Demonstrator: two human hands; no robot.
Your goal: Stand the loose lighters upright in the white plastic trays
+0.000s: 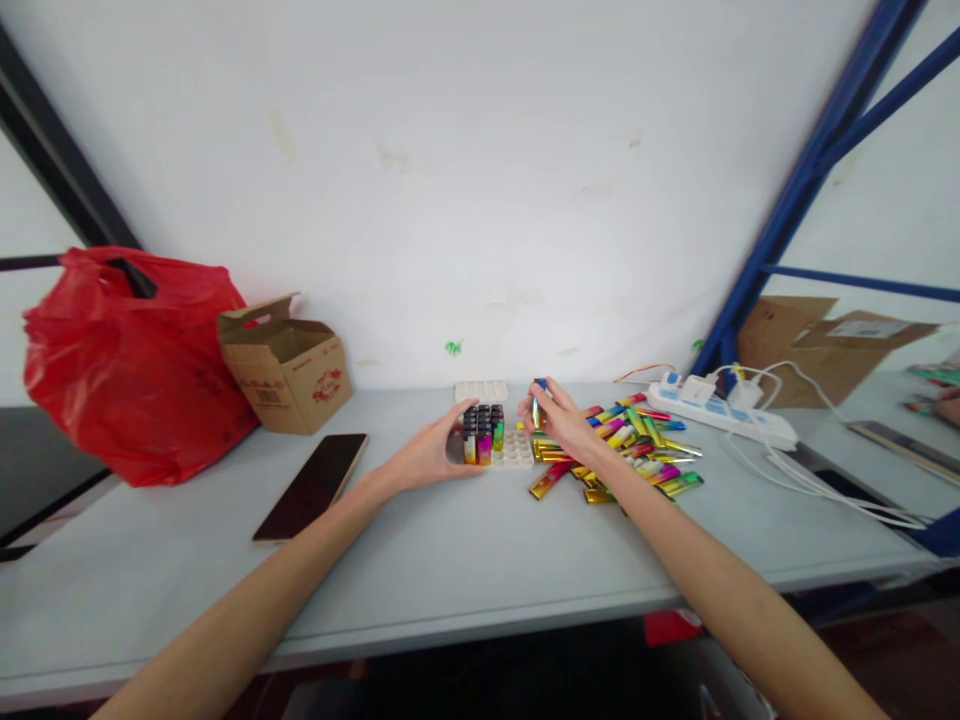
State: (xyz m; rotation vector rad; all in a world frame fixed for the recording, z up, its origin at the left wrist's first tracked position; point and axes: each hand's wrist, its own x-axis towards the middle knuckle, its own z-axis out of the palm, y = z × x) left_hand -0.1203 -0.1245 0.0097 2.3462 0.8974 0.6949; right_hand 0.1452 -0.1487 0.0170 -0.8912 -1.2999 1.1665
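Lighter (537, 400) pinched upright in right hand (559, 420) fingertips, just above the right edge of the white tray (516, 450). Tray sits mid-surface, left columns filled with standing lighters (483, 432). Left hand (431, 455) grips tray's left side, fingers curled against it. Loose pile of coloured lighters (630, 445) lies just right of tray, under right wrist. Second white tray (481, 390) behind. Phone (311, 485), cardboard box (285, 365), red bag (124, 360) off left; power strip (720, 410) right on grey surface (450, 570).
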